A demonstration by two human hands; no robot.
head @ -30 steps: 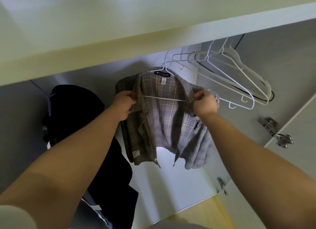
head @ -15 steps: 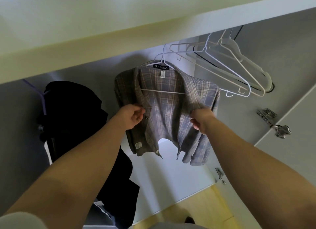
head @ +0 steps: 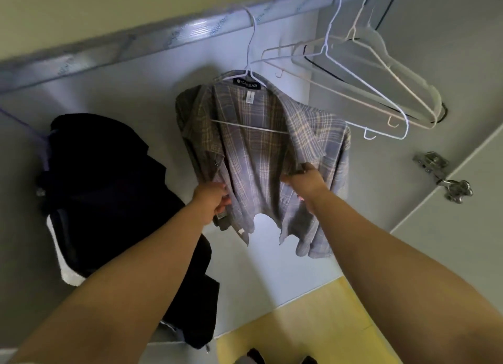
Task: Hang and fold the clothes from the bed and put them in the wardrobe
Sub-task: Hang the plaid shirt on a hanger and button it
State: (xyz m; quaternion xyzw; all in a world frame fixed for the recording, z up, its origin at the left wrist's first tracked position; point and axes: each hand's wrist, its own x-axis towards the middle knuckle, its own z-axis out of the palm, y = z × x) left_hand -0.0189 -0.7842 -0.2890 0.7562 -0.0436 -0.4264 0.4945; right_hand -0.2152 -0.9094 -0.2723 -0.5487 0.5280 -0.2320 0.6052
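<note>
A plaid shirt [head: 258, 151] in grey, blue and tan hangs open on a white wire hanger [head: 251, 56] hooked over the wardrobe rail [head: 163, 34]. My left hand [head: 211, 200] grips the shirt's left front edge low down, near a small label. My right hand [head: 306, 181] pinches the right front edge at about the same height. Both arms reach up into the wardrobe.
Several empty hangers [head: 362, 78], white, clear and black, hang on the rail to the right of the shirt. Dark clothes [head: 109, 189] hang to the left. A metal door hinge [head: 441, 176] sits on the right wall. Yellow floor [head: 313, 323] shows below.
Both hands have slid down the shirt's front edges, from near the collar to the lower half. The view has tilted, so the rail now shows.
</note>
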